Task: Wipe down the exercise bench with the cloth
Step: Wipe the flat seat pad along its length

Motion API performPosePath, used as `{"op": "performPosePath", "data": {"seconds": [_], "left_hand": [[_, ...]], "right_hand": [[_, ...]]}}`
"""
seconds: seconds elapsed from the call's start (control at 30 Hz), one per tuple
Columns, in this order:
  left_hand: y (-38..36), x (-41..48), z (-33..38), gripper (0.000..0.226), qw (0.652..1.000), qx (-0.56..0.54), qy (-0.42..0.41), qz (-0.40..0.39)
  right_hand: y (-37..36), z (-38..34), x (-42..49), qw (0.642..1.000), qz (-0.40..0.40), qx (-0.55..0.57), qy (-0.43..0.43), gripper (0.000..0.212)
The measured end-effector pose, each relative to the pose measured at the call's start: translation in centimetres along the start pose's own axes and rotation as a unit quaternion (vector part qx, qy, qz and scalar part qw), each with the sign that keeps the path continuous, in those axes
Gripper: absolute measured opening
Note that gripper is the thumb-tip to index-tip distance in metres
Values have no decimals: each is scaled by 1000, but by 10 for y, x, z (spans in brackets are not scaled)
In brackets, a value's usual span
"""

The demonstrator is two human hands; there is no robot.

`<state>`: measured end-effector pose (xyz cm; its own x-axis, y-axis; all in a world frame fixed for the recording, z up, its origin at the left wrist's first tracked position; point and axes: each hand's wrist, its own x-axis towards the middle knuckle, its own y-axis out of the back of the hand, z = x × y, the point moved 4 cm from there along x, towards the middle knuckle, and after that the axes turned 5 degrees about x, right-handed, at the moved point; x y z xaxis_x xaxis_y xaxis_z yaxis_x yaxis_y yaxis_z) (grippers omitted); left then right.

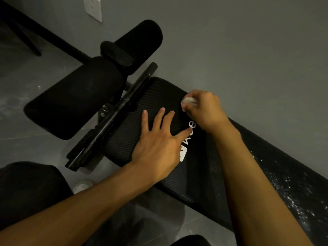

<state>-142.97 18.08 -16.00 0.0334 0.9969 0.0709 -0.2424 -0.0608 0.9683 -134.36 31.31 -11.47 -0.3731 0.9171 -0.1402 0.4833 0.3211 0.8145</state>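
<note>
A: What does the bench (200, 167) look like?

B: It is a black padded bench with a fine ribbed weave. It runs from the middle of the view down to about 4 o'clock, close along a grey wall (248, 50). White lettering and a white logo (184, 151) sit on the pad, partly hidden by the hands. Toward 4 o'clock the pad is sprinkled with white specks (292, 197).

A: And the cloth?

B: The cloth (189, 100) is a small whitish wad, mostly buried in the right hand (204, 110), at about 1 o'clock from the middle. It sits at the far edge of the pad. It is too blurred to tell its fabric.

A: How are the hands set?

B: The right hand is curled tight around the cloth and presses it to the pad. The left hand (158, 144) lies flat on the pad, fingers spread, holding nothing.

A: What lies around the bench?

B: A black bar (113, 118) crosses the pad's end at 10 o'clock. Beyond it are two black foam rollers (74, 100), toward 11 o'clock. A white wall socket (93, 8) shows near 12 o'clock. The floor (26, 71) is grey and scuffed.
</note>
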Motion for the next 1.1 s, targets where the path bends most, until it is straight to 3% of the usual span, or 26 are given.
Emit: {"op": "performPosePath", "data": {"seconds": [0.13,0.2,0.3,0.43,0.5,0.67,0.83,1.0,1.1], "left_hand": [[0,-1,-1,60,1000,-8,-26,-7],[0,1,0,64,999,1,-38,-34],[1,2,-1,70,999,2,-30,-44],[2,2,0,62,999,1,-26,-33],[2,3,-2,60,999,1,-29,-27],[2,3,-3,58,999,3,-32,-17],[4,2,-4,40,998,-36,-45,17],[5,1,-6,46,997,-52,-28,42],[4,1,-5,47,998,-48,-17,47]], "right_hand": [[-1,2,-41,987,-156,-7,32,10],[0,5,-43,985,-172,-7,33,12],[-2,3,-16,996,-74,-36,43,11],[-3,0,29,997,74,9,-33,11],[-7,-1,36,993,107,13,-58,11],[-12,6,4,996,56,8,-63,3],[-20,-3,-18,987,139,-49,-57,20],[-7,16,-79,984,110,-48,-133,16],[-17,20,-139,986,87,-38,-137,13]]}}
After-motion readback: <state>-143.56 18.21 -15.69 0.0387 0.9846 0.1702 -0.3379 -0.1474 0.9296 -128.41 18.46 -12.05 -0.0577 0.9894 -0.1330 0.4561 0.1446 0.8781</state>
